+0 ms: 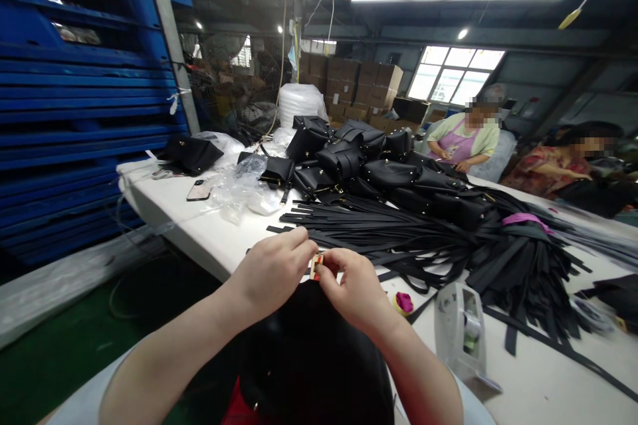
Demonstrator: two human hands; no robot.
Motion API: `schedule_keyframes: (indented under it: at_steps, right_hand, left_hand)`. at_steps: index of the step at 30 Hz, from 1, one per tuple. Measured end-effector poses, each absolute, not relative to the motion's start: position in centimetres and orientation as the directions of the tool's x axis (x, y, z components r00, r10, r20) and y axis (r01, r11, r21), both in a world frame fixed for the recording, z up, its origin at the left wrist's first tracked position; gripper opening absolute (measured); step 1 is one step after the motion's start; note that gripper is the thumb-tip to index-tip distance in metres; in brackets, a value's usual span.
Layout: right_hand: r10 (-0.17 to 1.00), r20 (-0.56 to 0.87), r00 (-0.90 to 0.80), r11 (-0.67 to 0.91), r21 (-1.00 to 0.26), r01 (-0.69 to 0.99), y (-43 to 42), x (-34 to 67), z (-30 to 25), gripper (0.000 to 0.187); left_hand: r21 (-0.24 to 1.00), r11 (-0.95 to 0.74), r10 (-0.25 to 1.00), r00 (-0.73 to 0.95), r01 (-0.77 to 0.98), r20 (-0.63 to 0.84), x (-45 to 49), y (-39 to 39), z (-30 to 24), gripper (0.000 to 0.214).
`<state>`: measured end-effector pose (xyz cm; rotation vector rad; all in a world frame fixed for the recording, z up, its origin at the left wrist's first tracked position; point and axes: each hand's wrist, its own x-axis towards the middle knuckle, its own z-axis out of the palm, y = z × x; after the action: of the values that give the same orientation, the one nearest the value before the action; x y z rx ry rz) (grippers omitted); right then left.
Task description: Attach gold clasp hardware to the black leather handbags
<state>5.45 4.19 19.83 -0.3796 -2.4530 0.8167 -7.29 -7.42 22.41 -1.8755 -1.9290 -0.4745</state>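
Note:
My left hand (272,270) and my right hand (351,285) meet close in front of me, both pinched on a small gold metal clasp (316,266) with a reddish face. The clasp sits at the top edge of a black bag (309,352) that lies under my wrists against my lap. Just beyond my fingers spreads a heap of black straps (399,232) on the white table (199,226).
A white tape dispenser (461,332) and a small pink-and-yellow object (403,303) lie right of my hands. Black bags (359,153) are piled behind the straps, beside clear plastic wrap (239,189) and a phone (198,190). Blue pallets (74,99) stand left. Two people sit at the far right.

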Motion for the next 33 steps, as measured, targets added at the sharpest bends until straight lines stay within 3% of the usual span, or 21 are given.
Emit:
schedule_keyframes:
  at_steps: [4,11,15,17,22,27,30,33]
  right_hand:
    - [0.424,0.365,-0.829,0.742,-0.664,0.088,4.3,5.4,19.7,0.018]
    - [0.39,0.416,-0.821,0.834,-0.538,0.123,4.2,5.0,20.1,0.019]
    - [0.391,0.366,-0.845,0.772,-0.63,0.084,4.0,5.0,19.9,0.019]
    - [0.412,0.342,-0.845,0.712,-0.699,0.065,4.1,5.0,19.8,0.019]
    - [0.434,0.321,-0.842,0.609,-0.793,0.011,4.5,5.0,19.7,0.014]
    - [0.435,0.328,-0.838,0.61,-0.792,0.007,4.8,4.6,19.5,0.014]
    - [0.446,0.295,-0.845,0.582,-0.813,0.023,5.1,4.7,19.1,0.017]
    - [0.383,0.245,-0.891,0.592,-0.805,0.033,5.0,5.8,18.1,0.027]
  left_hand:
    - [0.049,0.003,0.835,-0.029,0.999,0.55,-7.9,-7.5,22.3,0.024]
    - [-0.077,0.0,0.892,0.035,0.997,0.451,-7.5,-7.9,22.8,0.019]
    - [-0.063,0.01,0.89,0.02,0.998,0.456,-7.4,-7.7,22.6,0.022]
    - [0.04,0.028,0.859,-0.045,0.999,0.509,-7.8,-7.6,22.1,0.022]
    - [0.478,-0.014,0.774,-0.293,0.878,0.561,-8.7,-7.3,21.0,0.02]
    - [0.678,-0.011,0.684,-0.489,0.735,0.541,-8.7,-7.3,20.7,0.017]
    - [0.895,-0.117,0.671,-0.63,0.43,0.39,-9.4,-7.6,20.1,0.016]
    - [0.97,-0.211,0.647,-0.727,0.119,0.23,-10.5,-8.5,18.6,0.014]
